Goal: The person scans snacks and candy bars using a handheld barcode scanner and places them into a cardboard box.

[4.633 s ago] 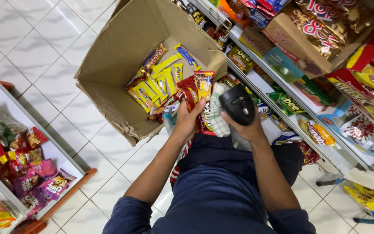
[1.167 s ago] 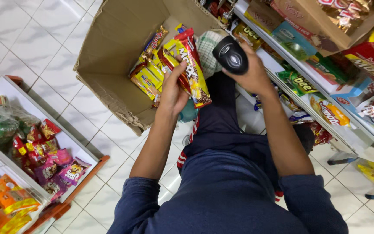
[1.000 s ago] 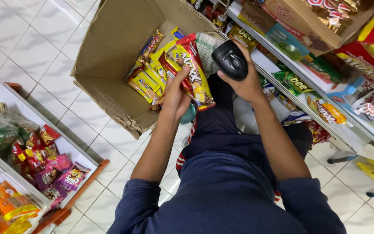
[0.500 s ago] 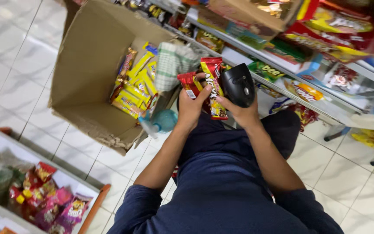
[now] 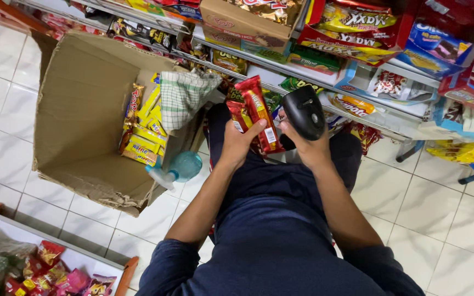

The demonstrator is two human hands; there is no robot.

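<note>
While gripped by left hand (image 5: 237, 143): 2 red, glossy snack packets (image 5: 254, 114).

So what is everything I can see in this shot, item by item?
Snack packets: two or so, red, held up in the left hand.
Handheld scanner: one, black, in the right hand beside the packets.
Cardboard box: one, brown, open on the floor to the left.
Yellow snack packs: several, inside the box.
Checked cloth: one, green and white, draped over the box's edge.
Spray bottle: one, pale blue-green, beside the box.
Shelves: stocked with mixed snack packs, along the top.
Tray: one, holding small packets, bottom left.
Floor: white tiles.
Left hand: gripping the packets.
Right hand: gripping the scanner.
</note>
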